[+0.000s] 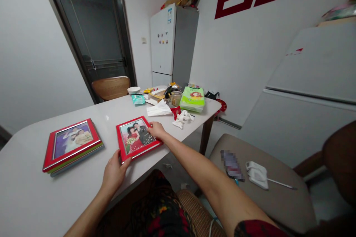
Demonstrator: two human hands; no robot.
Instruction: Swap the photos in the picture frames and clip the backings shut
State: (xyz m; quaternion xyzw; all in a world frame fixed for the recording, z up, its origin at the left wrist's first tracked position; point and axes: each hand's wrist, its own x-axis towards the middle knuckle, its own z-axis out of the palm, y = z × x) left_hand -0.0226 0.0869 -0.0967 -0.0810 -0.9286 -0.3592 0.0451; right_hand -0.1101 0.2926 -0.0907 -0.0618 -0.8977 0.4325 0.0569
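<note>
A red photo frame point(137, 136) with a picture of a couple lies on the white table point(30, 144) in front of me, near the table's edge. My left hand point(115, 168) grips its lower left corner, the thumb on the front edge. On the frame's right side, my right hand point(156, 130) holds the border with its fingers over the face of the picture. To the left sits a stack of photo frames point(72, 144), a red one on top with green and blue ones beneath.
Farther back on the table are a green tissue pack point(193, 99), crumpled white tissues point(182, 118), a clear cup point(175, 99), a teal wipes packet point(138, 99) and a white bowl point(134, 90). A chair point(258, 196) on the right bears a white device and a pixelated object.
</note>
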